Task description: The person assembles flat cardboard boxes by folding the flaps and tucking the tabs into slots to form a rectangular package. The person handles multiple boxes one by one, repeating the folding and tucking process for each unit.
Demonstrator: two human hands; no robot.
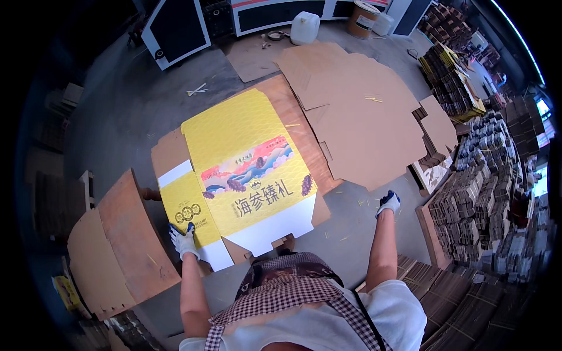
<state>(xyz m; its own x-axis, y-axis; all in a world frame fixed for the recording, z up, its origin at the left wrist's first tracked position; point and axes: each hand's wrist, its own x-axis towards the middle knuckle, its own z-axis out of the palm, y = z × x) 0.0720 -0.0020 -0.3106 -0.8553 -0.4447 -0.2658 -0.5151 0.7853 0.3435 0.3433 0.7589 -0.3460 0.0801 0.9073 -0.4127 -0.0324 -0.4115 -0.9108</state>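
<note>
In front of me lies a flat cardboard carton blank, printed yellow with a pink and blue wave band and dark lettering. White flaps run along its near side. My left hand, in a white glove with blue fingers, rests on the blank's near left edge with its fingers apart. Away from the blank, over the floor to the right, my right hand wears a matching glove. Its fingers are curled in, and whatever they may hold is hidden.
Brown cardboard sheets lie beyond the blank at right. A curved brown board is at left. Bundled cardboard stacks line the right side. A white jug and a brown drum stand at the back, near machinery.
</note>
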